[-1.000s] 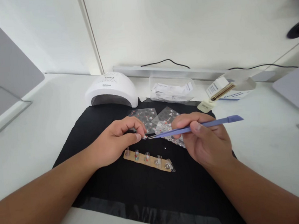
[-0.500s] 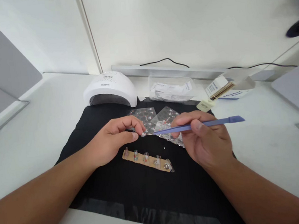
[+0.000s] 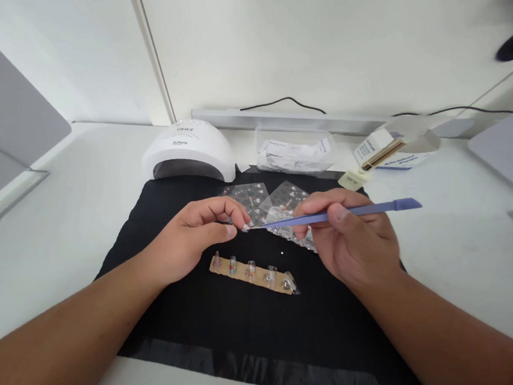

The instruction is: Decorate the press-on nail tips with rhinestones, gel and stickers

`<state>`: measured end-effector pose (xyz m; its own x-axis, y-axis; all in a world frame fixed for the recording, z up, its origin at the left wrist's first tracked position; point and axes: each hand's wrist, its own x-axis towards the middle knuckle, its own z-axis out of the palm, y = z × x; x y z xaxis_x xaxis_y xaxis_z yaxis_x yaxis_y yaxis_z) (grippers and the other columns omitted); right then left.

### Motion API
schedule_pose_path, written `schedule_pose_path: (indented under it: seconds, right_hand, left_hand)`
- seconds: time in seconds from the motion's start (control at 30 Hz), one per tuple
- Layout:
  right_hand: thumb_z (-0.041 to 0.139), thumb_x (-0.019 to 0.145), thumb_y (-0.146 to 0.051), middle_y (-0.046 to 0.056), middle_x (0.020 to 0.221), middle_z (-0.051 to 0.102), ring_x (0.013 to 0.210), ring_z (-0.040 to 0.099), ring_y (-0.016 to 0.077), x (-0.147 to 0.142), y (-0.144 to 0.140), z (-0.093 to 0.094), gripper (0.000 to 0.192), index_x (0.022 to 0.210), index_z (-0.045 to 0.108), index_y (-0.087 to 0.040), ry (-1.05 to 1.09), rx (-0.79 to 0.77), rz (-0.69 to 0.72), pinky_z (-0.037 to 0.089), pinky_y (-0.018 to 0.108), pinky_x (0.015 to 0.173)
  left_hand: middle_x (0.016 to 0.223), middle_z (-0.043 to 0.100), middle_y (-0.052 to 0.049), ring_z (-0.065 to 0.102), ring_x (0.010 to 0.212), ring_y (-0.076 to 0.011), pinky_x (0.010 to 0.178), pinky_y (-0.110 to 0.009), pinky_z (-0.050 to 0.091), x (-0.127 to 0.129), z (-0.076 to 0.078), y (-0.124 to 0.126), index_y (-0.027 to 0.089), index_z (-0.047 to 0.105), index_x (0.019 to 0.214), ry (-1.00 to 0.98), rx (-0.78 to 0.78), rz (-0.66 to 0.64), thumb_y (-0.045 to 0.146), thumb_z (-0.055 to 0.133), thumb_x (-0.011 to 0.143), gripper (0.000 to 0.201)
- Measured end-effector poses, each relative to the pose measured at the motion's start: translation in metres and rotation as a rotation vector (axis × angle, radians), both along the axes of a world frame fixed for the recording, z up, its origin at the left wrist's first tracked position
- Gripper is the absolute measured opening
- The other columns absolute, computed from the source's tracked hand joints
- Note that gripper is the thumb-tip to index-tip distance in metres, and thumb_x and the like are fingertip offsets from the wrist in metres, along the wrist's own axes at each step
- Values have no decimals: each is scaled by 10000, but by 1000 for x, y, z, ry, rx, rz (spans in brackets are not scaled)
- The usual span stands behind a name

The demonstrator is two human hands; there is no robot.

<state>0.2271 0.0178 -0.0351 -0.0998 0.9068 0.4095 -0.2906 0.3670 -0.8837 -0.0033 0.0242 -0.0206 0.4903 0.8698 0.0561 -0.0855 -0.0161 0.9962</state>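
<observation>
head view: a person's two bare hands meet above a black mat [image 3: 196, 319] spread on a white worktop [image 3: 61, 235]. the left hand [image 3: 189, 244] hovers over the mat with its grip pinched shut, thumb and forefinger pressed on a tiny pale piece, likely a false nail [image 3: 244, 227], held out at the fingertips so its face is open to the tool. the right hand [image 3: 356, 243] holds purple tweezers [image 3: 331, 215] like a pen, fingers squeezed around the middle of the shaft, the long handle pointing off to the right and the fine tip touching, or almost touching, the small piece; whether the tip carries anything is too small to tell. just below the hands, a tan strip [image 3: 250, 275] lies flat on the mat with a row of small clear nails standing on it, kept near for easy reach. behind the hands lie clear sticker sheets [image 3: 257, 195] with tiny red and white shapes. farther back sit a white dome-shaped nail lamp [image 3: 188, 152], a clear plastic box [image 3: 295, 150] of packets, and a small carton [image 3: 391, 150] near the wall.
</observation>
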Motion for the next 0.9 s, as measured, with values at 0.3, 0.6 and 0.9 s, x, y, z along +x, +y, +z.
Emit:
schedule_pose_path:
  seconds: [0.3,0.6,0.9]
  right_hand:
    - [709,862,-393,26,667,723,583,641,157,-1,-1,1,168,831,802,-256,-10,-8,-4,525,308,526]
    - [683,891,-345,20,708,745,599,651,145,0,-1,-1,153,861,798,-249,36,-14,41,521,275,506]
    - [671,895,-317,24,690,749,582,661,141,-1,-3,2,146,881,792,-237,57,-56,72,521,261,503]
  left_hand:
    - [933,652,-10,569,942,-157,881,-296,389,1,-1,1,184,677,796,-7,-15,-9,154,630,789,56]
    - [931,652,-8,569,952,-154,891,-290,384,-1,-1,1,186,680,797,-19,-32,-11,155,632,791,57]
    - [919,630,-6,546,904,-162,832,-305,368,-1,-2,0,189,662,797,59,-56,1,195,631,782,35]
